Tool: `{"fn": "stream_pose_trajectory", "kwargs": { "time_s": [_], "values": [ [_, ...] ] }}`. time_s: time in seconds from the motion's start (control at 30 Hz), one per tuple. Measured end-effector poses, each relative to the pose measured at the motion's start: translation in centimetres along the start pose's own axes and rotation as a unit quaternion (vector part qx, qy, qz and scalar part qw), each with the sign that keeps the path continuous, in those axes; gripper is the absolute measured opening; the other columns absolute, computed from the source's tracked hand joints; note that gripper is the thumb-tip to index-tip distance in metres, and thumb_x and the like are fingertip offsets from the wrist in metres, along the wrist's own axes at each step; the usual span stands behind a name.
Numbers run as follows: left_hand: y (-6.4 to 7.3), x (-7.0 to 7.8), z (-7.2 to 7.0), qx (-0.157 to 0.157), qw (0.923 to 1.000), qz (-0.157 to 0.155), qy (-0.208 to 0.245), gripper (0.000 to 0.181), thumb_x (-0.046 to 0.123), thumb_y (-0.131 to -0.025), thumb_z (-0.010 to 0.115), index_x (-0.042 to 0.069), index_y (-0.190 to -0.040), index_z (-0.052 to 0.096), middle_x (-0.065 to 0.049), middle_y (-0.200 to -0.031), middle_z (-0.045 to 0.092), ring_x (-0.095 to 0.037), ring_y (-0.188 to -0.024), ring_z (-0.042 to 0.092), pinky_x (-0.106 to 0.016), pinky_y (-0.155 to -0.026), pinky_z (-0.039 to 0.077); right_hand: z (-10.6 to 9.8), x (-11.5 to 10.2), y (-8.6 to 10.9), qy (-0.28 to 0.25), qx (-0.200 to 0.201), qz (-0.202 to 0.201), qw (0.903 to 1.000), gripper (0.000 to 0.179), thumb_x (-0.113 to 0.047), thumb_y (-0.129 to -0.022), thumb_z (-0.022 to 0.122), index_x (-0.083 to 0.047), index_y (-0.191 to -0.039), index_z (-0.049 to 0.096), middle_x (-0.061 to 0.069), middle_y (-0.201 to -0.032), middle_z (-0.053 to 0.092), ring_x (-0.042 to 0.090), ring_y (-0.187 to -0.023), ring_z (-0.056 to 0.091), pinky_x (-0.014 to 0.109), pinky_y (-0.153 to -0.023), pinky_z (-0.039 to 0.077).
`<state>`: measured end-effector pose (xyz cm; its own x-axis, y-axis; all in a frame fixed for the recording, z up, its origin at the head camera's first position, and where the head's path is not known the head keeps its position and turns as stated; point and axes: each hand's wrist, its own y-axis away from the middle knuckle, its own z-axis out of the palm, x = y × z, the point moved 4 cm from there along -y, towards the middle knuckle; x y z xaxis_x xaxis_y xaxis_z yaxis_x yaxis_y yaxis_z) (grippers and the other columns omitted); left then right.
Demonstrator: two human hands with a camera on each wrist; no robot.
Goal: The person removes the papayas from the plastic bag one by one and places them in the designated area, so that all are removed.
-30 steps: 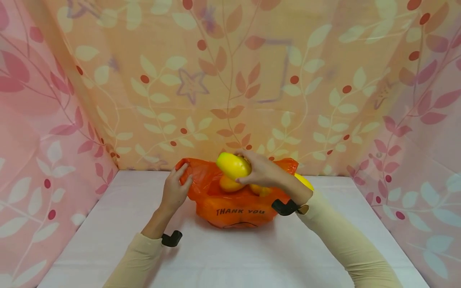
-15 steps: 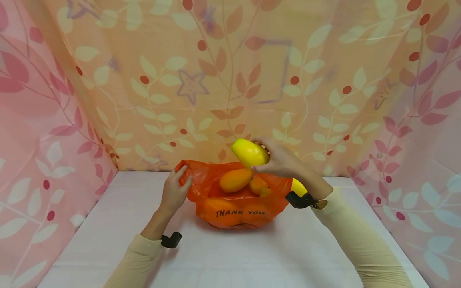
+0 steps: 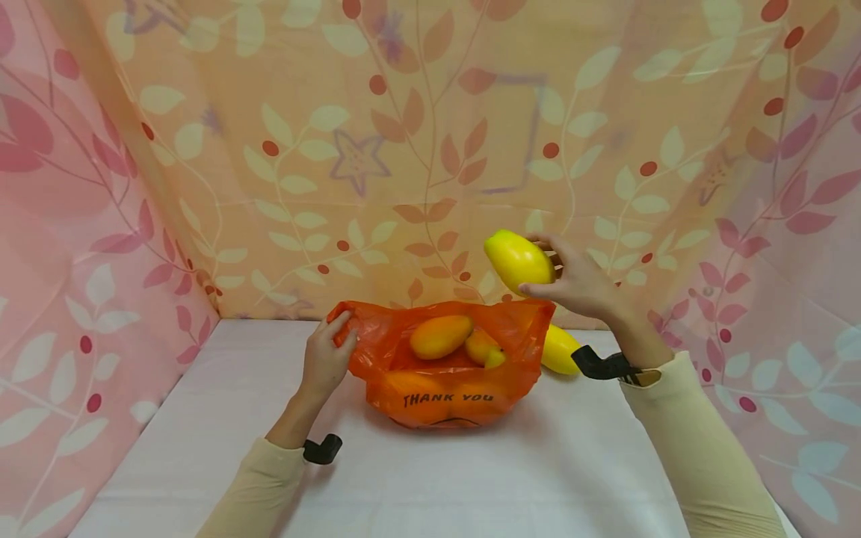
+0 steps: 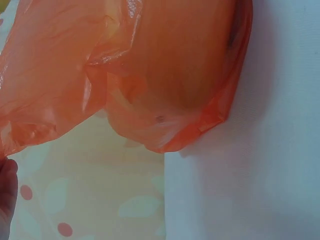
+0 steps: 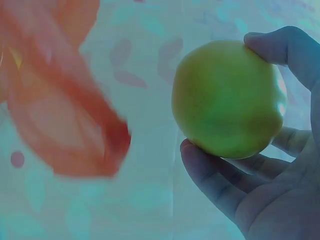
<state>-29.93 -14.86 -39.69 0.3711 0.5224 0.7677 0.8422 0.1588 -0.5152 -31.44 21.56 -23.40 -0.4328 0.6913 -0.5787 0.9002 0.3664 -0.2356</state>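
Observation:
An orange plastic bag [image 3: 452,396] printed "THANK YOU" stands on the table with its mouth spread open. My left hand [image 3: 326,355] pinches the bag's left edge; in the left wrist view only a bit of thumb or finger shows beside the film. Up and to the right of the bag, my right hand [image 3: 578,280] grips a yellow mango [image 3: 518,260] with a greenish tip, held clear of the bag. In the right wrist view thumb and fingers curl round this mango [image 5: 227,100]. An orange-yellow mango [image 3: 440,337] and smaller yellow fruit [image 3: 480,347] lie inside the bag.
Another yellow fruit [image 3: 560,351] lies on the white table [image 3: 403,486] at the bag's right side, partly hidden by it. A leaf-patterned curtain [image 3: 430,149] closes off the back, and pink patterned cloth [image 3: 81,261] hangs at the sides.
My right hand has lifted the mango from over the bag's mouth up and to the right. More of the fruit in the bag and behind it now shows. The left hand has stayed put.

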Motion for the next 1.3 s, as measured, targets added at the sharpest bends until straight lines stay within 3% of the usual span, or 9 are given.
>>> {"fn": "stream_pose_trajectory", "kwargs": {
  "time_s": [0.3, 0.67, 1.0, 1.3],
  "values": [
    [0.1, -0.2, 0.0, 0.014, 0.9999, 0.0, -0.002, 0.037, 0.001, -0.089, 0.063, -0.006, -0.125, 0.062, -0.027, -0.126, 0.061, -0.039, -0.11, 0.063, -0.049, -0.09, 0.055, -2.0, 3.1, 1.7, 0.006, 0.039, 0.033, 0.9987, 0.075, -0.028, -0.086, 0.073, -0.009, -0.148, 0.033, 0.021, -0.14, 0.047, 0.036, -0.109, 0.055, 0.026, -0.081, 0.049],
    [0.0, -0.2, -0.3, 0.022, 0.9997, 0.009, 0.0, 0.038, 0.001, -0.088, 0.064, -0.008, -0.124, 0.062, -0.028, -0.128, 0.06, -0.042, -0.118, 0.059, -0.051, -0.098, 0.05, -2.9, 7.3, 3.0, 0.022, 0.038, 0.064, 0.997, 0.073, -0.029, -0.088, 0.07, -0.006, -0.146, 0.032, 0.027, -0.14, 0.043, 0.039, -0.107, 0.052, 0.029, -0.078, 0.048],
    [0.3, -0.5, -0.4, 0.024, 0.9995, 0.014, 0.018, 0.038, 0.002, -0.087, 0.067, -0.01, -0.123, 0.062, -0.029, -0.125, 0.061, -0.043, -0.112, 0.062, -0.048, -0.088, 0.053, -2.6, 11.1, 3.5, 0.039, 0.029, 0.1, 0.9938, 0.073, -0.032, -0.088, 0.071, -0.004, -0.145, 0.034, 0.028, -0.135, 0.046, 0.041, -0.11, 0.051, 0.046, -0.087, 0.053],
    [0.2, -0.3, -0.4, 0.019, 0.9997, 0.01, 0.011, 0.037, 0.001, -0.088, 0.067, -0.008, -0.123, 0.062, -0.028, -0.124, 0.061, -0.043, -0.11, 0.062, -0.051, -0.088, 0.054, -1.8, 14.9, 3.6, 0.02, 0.012, 0.128, 0.9915, 0.076, -0.031, -0.089, 0.07, -0.004, -0.147, 0.029, 0.032, -0.142, 0.039, 0.048, -0.117, 0.047, 0.061, -0.094, 0.049]
  ]
}}
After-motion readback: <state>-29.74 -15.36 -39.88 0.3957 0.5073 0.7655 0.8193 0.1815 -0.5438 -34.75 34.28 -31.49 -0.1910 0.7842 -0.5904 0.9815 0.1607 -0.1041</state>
